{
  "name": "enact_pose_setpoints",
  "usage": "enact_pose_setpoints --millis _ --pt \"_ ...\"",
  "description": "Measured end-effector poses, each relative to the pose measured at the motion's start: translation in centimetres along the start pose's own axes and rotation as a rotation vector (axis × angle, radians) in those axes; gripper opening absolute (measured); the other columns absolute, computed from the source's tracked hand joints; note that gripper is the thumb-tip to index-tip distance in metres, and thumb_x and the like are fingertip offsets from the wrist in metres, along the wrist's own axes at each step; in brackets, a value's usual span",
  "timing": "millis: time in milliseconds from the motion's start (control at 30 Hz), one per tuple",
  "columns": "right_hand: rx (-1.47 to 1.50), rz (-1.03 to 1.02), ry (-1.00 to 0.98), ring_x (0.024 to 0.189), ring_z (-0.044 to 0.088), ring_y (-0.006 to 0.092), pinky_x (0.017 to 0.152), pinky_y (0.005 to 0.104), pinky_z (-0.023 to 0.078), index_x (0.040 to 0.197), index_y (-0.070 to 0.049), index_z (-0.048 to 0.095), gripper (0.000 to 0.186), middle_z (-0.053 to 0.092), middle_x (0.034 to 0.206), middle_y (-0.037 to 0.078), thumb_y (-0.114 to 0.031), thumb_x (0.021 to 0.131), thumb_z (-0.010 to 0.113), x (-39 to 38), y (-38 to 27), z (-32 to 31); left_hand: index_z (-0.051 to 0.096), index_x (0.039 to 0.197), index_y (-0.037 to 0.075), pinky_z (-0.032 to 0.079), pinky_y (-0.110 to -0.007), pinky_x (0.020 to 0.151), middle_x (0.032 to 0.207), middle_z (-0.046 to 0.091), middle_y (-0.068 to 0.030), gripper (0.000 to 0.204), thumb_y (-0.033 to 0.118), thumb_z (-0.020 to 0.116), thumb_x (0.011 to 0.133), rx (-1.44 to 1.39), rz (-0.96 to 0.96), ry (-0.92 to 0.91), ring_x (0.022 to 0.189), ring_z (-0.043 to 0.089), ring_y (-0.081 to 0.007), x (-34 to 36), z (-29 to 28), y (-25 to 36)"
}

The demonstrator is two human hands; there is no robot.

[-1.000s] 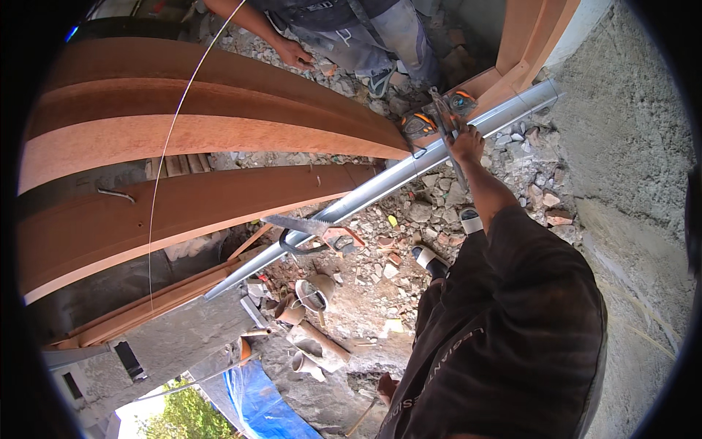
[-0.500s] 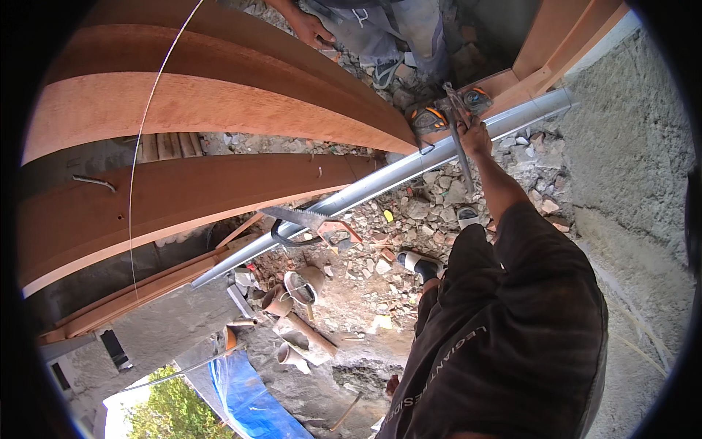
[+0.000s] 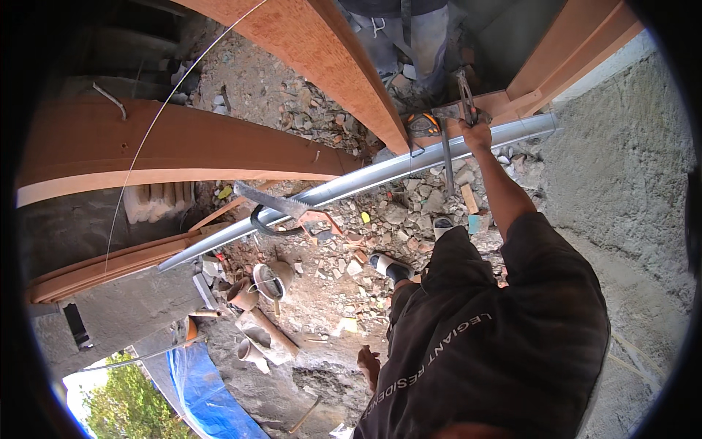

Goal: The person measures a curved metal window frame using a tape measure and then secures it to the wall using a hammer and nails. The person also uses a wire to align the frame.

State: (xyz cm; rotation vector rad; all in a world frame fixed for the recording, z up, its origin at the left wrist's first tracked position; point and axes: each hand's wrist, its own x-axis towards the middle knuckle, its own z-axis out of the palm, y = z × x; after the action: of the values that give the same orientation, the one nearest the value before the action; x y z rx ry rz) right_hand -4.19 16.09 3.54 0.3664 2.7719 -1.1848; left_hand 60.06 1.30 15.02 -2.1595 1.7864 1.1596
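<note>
My right hand [image 3: 477,136] reaches out over the silver metal channel [image 3: 358,178], its fingers closed round a pair of pliers [image 3: 466,94] that points away from me. Beside it a hammer [image 3: 447,150] lies across the channel, its handle toward me. A black and orange tape measure [image 3: 421,124] sits on the wood just left of the hammer. Low by my side hangs my left hand [image 3: 369,361], fingers loosely apart, with nothing visible in it. Farther left, a handsaw [image 3: 274,200] with an orange handle rests against the channel.
Large curved wooden beams [image 3: 183,143] meet the channel. Broken rubble [image 3: 409,212] covers the ground. A bucket [image 3: 270,282] and clay pots [image 3: 241,294] stand at lower left, near a blue tarp [image 3: 208,388]. A rough wall [image 3: 621,132] rises at right; another person's legs [image 3: 413,47] show beyond.
My view has shifted, and the beams sit differently in it. My right hand has the pliers raised beside the hammer. My left hand shows more fully; the other person's hand is out of view.
</note>
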Motion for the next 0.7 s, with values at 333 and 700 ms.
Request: enact_pose_setpoints --millis 333,700 --pt "0.026 0.044 0.058 0.1 0.06 0.038 0.083 0.0464 0.048 0.117 -0.002 0.043 0.068 0.058 0.113 0.021 -0.052 0.076 0.065 -6.6 6.7 10.9 0.06 0.095 0.003 0.047 -0.036 0.06 0.071 0.064 -0.0147 0.036 0.035 0.044 0.094 -0.037 0.046 0.042 0.063 0.064 -0.0231 0.1 -0.5 -3.3" --pt "-0.112 0.154 -0.078 0.102 0.06 0.0382 0.089 0.0446 0.047 0.127 0.0 0.038 0.065 0.058 0.115 0.024 -0.039 0.08 0.061 -8.0 6.4 9.8 0.059 0.094 0.001 0.045 -0.035 0.053 0.062 0.063 -0.0138 0.037 0.034 0.044 0.094 -0.144 -0.153 0.18 0.053 0.059 -0.0203 -5.8 1.9 -13.0"
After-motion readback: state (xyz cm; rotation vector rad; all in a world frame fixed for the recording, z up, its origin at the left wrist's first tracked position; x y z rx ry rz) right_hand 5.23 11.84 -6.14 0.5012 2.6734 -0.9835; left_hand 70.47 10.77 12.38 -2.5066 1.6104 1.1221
